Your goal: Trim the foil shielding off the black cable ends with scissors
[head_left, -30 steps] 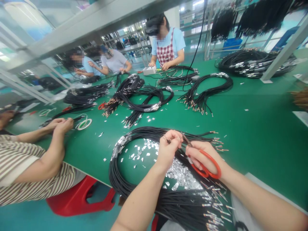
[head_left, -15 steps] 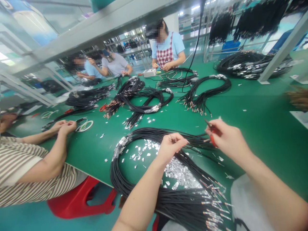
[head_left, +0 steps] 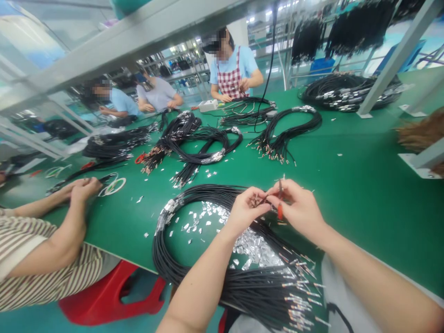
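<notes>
Left hand (head_left: 247, 206), fingers pinched on thin wire ends (head_left: 259, 200), right hand (head_left: 296, 208), fingers curled closed around red-handled scissors (head_left: 279, 210), both just above black cable coil (head_left: 194, 194) on green workbench (head_left: 364, 222), silver foil scraps (head_left: 251, 245) inside coil

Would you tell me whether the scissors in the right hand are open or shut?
The red-handled scissors look shut: their blades form one narrow line in the right hand.

Glossy plastic cables (head_left: 263, 291), crinkled foil scraps (head_left: 253, 247)
</notes>
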The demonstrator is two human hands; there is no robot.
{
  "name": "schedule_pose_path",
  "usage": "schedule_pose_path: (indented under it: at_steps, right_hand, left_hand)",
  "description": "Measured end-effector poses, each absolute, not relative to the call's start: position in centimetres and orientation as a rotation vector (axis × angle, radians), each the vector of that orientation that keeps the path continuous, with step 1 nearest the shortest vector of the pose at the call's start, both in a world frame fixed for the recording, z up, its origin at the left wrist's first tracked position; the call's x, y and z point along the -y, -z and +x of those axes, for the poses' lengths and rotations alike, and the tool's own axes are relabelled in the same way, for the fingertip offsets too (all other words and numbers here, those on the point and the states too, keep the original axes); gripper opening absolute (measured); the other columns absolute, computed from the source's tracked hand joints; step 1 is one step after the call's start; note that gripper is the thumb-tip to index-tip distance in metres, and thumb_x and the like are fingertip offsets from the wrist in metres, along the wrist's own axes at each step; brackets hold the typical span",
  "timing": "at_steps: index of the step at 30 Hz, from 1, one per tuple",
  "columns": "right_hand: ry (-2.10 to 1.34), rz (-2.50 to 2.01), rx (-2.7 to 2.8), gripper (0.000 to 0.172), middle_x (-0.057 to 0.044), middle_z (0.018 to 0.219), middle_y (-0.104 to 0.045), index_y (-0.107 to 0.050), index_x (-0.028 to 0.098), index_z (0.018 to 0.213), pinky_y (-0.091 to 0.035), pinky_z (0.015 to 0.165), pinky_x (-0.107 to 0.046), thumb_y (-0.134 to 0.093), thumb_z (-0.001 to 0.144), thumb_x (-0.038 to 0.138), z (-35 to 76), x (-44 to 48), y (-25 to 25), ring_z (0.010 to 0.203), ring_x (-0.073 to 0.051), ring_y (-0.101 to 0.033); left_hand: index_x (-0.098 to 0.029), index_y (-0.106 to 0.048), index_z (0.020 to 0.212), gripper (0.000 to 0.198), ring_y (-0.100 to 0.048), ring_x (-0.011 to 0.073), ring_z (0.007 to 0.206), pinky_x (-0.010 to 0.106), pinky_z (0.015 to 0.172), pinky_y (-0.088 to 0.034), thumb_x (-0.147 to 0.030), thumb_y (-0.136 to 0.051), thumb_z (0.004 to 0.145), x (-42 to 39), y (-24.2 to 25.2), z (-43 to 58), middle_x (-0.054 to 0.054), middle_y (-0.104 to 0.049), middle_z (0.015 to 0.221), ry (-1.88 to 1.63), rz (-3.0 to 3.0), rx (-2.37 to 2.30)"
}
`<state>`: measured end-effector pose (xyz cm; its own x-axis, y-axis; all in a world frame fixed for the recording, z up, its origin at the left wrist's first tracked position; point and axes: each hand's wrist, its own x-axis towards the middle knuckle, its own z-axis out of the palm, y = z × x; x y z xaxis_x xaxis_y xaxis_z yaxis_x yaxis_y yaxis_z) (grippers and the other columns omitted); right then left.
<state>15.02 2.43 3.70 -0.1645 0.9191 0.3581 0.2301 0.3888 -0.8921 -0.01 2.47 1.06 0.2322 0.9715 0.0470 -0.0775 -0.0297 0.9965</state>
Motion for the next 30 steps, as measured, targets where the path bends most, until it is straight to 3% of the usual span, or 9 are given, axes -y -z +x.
schedule_pose_path:
  at_steps: [5,8,21,30]
  right_hand:
    - [-1.11,-0.972,1.397,0.021,0.0,0.069,-0.06,-0.051,0.019,0.076,-0.048,0.063,-0.028,-0.068,0.07,0.03,15.2,-3.7,-3.1,0.064,-0.013,-0.058]
    - [-1.199,-0.96,1.335,0.026,0.001,0.068,-0.059,-0.049,0.019,0.075,-0.047,0.06,-0.027,-0.07,0.068,0.031,14.9,-3.8,-3.0,0.06,-0.012,-0.056]
    - [-1.201,-0.916,1.458,0.018,0.001,0.068,-0.059,-0.051,0.019,0.072,-0.047,0.059,-0.027,-0.067,0.071,0.027,14.9,-3.3,-3.3,0.06,-0.011,-0.055]
    - [-1.307,-1.026,1.309,0.024,0.003,0.062,-0.057,-0.049,0.019,0.074,-0.046,0.053,-0.026,-0.069,0.066,0.028,14.8,-3.7,-3.3,0.053,-0.01,-0.053]
  left_hand:
    - [-0.016,-0.058,0.078,0.014,-0.045,0.0088,0.059,0.023,0.06,-0.037,-0.03,-0.06,0.077,-1.5,-0.5,0.1,-0.001,-0.054,0.068,-1.201,1.437,-1.192]
    - [-0.017,-0.059,0.076,0.018,-0.046,0.0105,0.061,0.023,0.061,-0.036,-0.033,-0.052,0.083,-1.0,-0.4,0.4,-0.001,-0.054,0.068,-1.262,1.52,-1.283]
    - [-0.014,-0.054,0.073,0.03,-0.029,0.007,0.05,0.023,0.049,-0.023,-0.043,-0.054,0.081,-1.8,-0.9,-0.8,-0.004,-0.039,0.057,-0.988,1.293,-0.986]
    - [-0.018,-0.056,0.071,0.014,-0.046,0.012,0.064,0.025,0.061,-0.034,-0.025,-0.053,0.082,-0.7,-0.6,0.1,0.0,-0.052,0.069,-1.263,1.732,-1.284]
